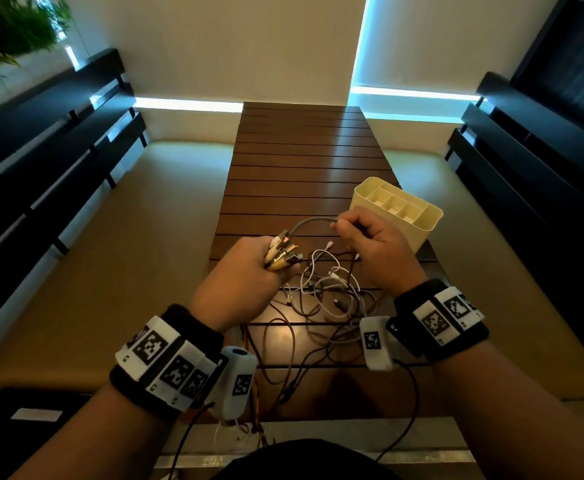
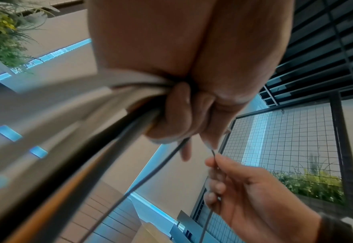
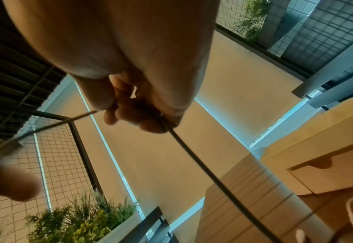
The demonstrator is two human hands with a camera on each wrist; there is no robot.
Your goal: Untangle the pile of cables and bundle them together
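A tangle of thin white, brown and dark cables [image 1: 321, 299] lies on the slatted wooden table [image 1: 301, 161]. My left hand [image 1: 249, 268] grips a bunch of cable plugs [image 1: 283, 252], their metal ends sticking out of the fist. The gathered cords [image 2: 117, 105] run from that fist in the left wrist view. A grey cable [image 1: 309, 223] arcs from the plugs to my right hand [image 1: 370, 247], which pinches it between thumb and fingers [image 3: 134, 115]. The same grey cable [image 3: 202, 164] trails down from the right hand. Both hands are raised above the pile.
A cream plastic organiser box [image 1: 397, 209] with several compartments stands on the table just beyond my right hand. Dark slatted benches [image 1: 48, 147] flank both sides. A plant [image 1: 10, 26] is at the far left. Cables hang over the table's near edge [image 1: 249, 434].
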